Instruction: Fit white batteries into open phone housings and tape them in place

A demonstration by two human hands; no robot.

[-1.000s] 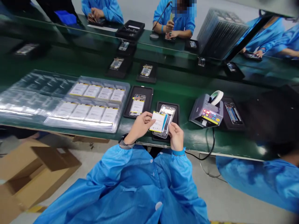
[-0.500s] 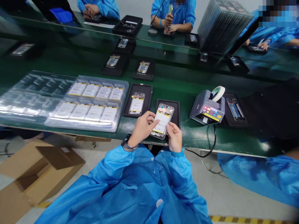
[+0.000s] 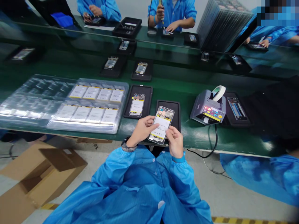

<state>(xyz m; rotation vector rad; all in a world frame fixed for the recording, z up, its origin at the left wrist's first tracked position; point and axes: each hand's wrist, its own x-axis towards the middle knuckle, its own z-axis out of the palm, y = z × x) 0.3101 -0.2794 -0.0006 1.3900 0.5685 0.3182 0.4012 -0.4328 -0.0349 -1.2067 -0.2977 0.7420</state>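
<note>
Between both hands is an opened phone [image 3: 165, 115], held tilted above the table's near edge, with a white battery in its middle and circuitry showing at its top. My left hand [image 3: 142, 129] grips its left side, the thumb lying over the battery. On the lower right edge, my right hand [image 3: 175, 141] is closed with thumb and fingers. Partly hidden behind the phone lies a black tray [image 3: 176, 113]. Left of it, a second black tray [image 3: 148, 93] bears another opened phone [image 3: 137, 105] with a white battery.
A clear plastic tray [image 3: 123, 107] of white batteries stands left, beside clear trays [image 3: 25, 93]. Right is a tape dispenser [image 3: 207, 107] with a cable [image 3: 216, 140]. More phone trays [image 3: 149, 74] sit farther back. Co-workers [image 3: 175, 15] work opposite. An open cardboard box [image 3: 46, 174] is on the floor.
The held phone has come slightly lower and nearer to me, with both hands still on it. Across the table, a co-worker's hand with a tool has shifted left.
</note>
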